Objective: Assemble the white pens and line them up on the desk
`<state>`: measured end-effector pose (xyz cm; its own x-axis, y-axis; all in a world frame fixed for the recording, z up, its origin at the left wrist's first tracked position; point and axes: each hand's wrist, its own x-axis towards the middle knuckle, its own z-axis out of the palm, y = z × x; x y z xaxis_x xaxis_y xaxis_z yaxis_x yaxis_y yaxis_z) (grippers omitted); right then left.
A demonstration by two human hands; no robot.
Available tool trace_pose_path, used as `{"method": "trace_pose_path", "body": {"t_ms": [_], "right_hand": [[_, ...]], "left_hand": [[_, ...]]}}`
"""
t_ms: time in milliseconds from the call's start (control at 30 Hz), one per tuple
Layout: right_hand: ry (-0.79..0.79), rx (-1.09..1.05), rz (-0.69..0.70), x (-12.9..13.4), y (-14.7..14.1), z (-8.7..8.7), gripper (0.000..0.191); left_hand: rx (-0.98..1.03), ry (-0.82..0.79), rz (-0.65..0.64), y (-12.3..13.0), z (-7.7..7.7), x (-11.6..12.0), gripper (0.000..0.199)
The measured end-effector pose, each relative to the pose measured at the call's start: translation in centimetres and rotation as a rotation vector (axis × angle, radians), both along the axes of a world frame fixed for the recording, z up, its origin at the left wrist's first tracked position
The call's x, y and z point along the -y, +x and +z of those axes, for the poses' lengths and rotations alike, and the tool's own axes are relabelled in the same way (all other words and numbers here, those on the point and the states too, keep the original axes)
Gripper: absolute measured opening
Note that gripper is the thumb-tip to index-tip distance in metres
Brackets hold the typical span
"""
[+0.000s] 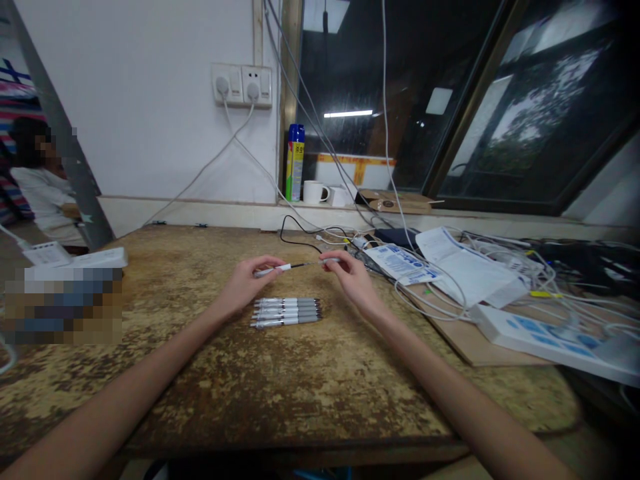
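My left hand (pixel 255 275) pinches a white pen barrel (pixel 280 269), with a dark refill (pixel 299 265) sticking out of its right end. Facing it, my right hand (pixel 345 268) is closed on a small grey pen part (pixel 327 261), close to the refill's tip; whether the two touch I cannot tell. Just below my hands lies a row of several white and grey pens (pixel 287 312), side by side on the worn wooden table (pixel 280 380). Their dark tips point right.
To the right are a white power strip (pixel 540 333), tangled cables (pixel 545 267) and printed papers (pixel 465 263) on a brown board. A spray can (pixel 295 163) and a white mug (pixel 315 192) stand on the window sill. A person (pixel 43 180) sits at far left, beyond a white adapter (pixel 47 255).
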<state>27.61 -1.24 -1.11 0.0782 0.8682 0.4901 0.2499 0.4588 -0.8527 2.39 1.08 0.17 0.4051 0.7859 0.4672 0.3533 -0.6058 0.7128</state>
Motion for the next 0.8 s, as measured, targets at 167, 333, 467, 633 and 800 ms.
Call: {"method": "trace_pose_path", "body": {"t_ms": [167,333,467,633,800], "right_hand": [[0.017,-0.010,0.030,0.3,-0.4,0.3,0.022],[0.022,-0.001,0.043,0.5,-0.5,0.4,0.021],[-0.006,0.020,0.078,0.7,-0.8,0.3,0.022],[0.000,0.031,0.138,1.1,-1.6,0.1,0.024],[0.003,0.051,0.177,1.3,-2.0,0.0,0.023]], "left_hand": [[-0.005,-0.012,-0.027,0.1,0.0,0.0,0.026],[0.007,-0.020,-0.040,0.3,0.0,0.2,0.026],[-0.001,-0.029,-0.070,0.3,0.1,0.4,0.026],[-0.037,-0.028,-0.106,0.6,0.5,0.8,0.025],[-0.060,-0.021,-0.124,0.7,0.5,1.0,0.026]]}}
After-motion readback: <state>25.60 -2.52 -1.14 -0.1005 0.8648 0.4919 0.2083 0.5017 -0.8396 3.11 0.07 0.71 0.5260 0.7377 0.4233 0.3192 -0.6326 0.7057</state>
